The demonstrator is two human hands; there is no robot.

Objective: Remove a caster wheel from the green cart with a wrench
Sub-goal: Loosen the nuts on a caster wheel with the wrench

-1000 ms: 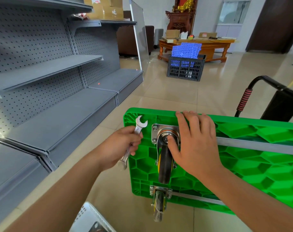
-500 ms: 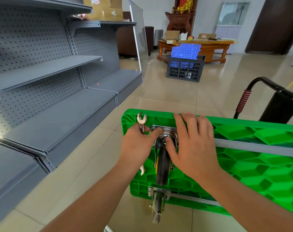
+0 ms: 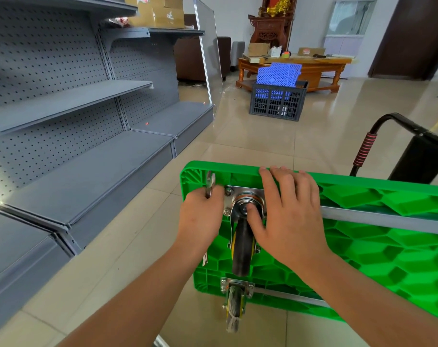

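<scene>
Our left hand (image 3: 200,219) curls round a silver open-ended steel wrench (image 3: 210,184), whose forked head sticks up above the knuckles just left of the caster's mounting plate; the handle's tip peeks out below the wrist. Our right hand (image 3: 291,219) lies flat with straight fingers across the black-tyred caster wheel in its silver swivel bracket (image 3: 241,246), fingertips reaching the upper edge of the green ribbed plastic cart (image 3: 388,246), thumb pressing on the swivel hub. We see two bolts on the left side of the plate; we cannot tell whether the wrench touches either. The cart stands on its edge on the glossy beige tiled floor (image 3: 250,136), underside facing us, and this caster sits near its upper left corner. A second, smaller caster (image 3: 234,306) hangs at the lower left corner. The cart's black handle with red-striped grip (image 3: 364,152) rises at right. Grey perforated metal shelving (image 3: 70,126) runs along the left. Farther off stand a dark plastic crate holding blue panels (image 3: 278,101) and a low wooden table (image 3: 310,66).
</scene>
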